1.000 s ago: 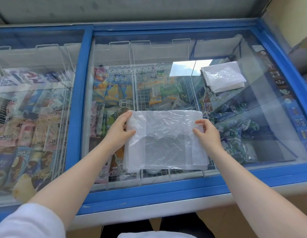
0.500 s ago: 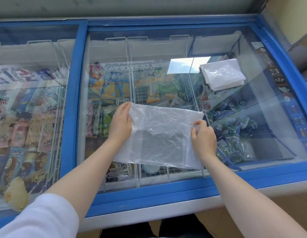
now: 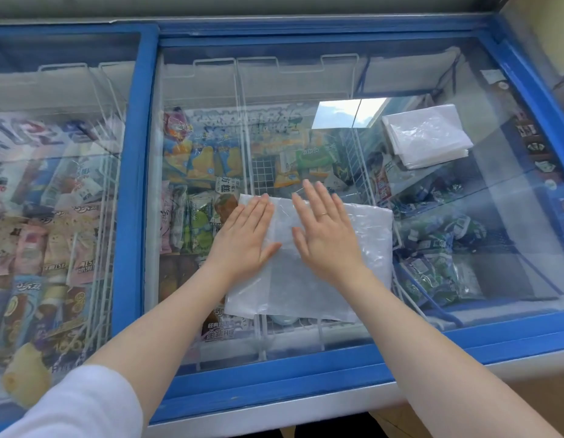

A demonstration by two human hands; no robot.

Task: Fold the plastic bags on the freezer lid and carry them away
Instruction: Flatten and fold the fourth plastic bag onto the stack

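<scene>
Much of the plastic bag [image 3: 321, 289] was covered by the left hand [image 3: 245, 238] and the right hand [image 3: 324, 235]. The freezer lid [image 3: 463, 339] was cut off at the left edge. The packets [image 3: 211, 159] beneath the glass were blurred by reflections, their print unreadable. How many sheets the folded stack [image 3: 427, 139] held could not be told.

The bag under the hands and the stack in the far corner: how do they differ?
The bag lies near the front of the freezer lid; the stack sits far right. The bag is a single spread sheet, larger than the stack, which is several folded bags layered. The left hand and right hand press flat on the bag; nothing touches the stack. Both are clear whitish plastic on the glass.
</scene>
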